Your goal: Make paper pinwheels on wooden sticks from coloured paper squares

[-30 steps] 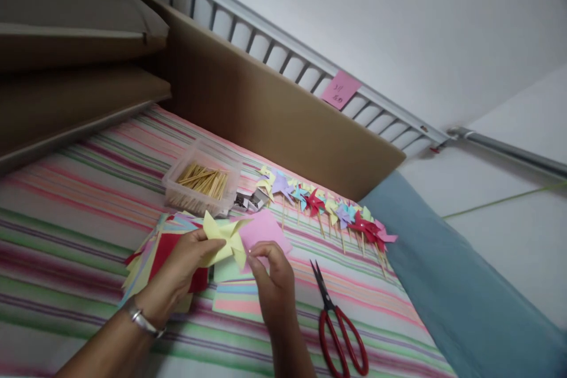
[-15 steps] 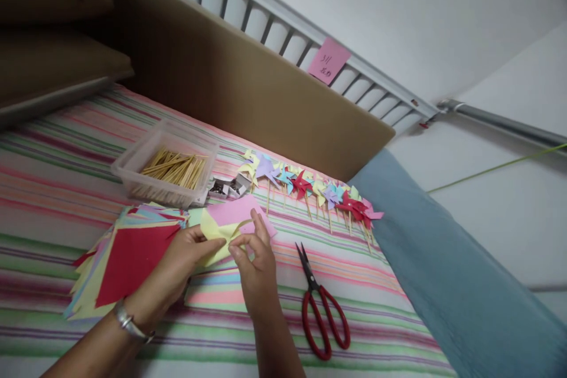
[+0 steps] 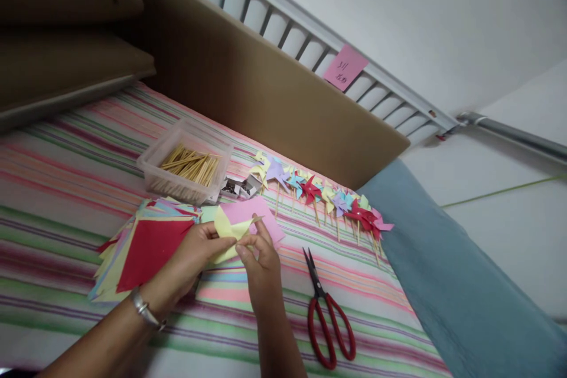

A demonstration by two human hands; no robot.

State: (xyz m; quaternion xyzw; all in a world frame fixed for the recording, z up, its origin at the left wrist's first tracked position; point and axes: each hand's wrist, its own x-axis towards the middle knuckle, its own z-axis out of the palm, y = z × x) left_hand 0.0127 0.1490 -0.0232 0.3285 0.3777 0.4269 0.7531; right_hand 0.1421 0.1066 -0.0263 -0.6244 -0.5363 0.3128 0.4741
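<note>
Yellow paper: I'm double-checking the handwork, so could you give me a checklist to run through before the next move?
1. Yellow paper gripped by the left hand: ok, pinched at its left side.
2. Right hand at the paper: ok, thumb and index finger come together against it.
3. What the right hand pinches: cannot tell, hidden from view.
4. Scissors apart from both hands: ok, lying on the striped cloth to their right.
5. Scissors fully closed: not ok, the blade tips stand slightly apart.
6. Wooden sticks inside the plastic box: ok.
</note>
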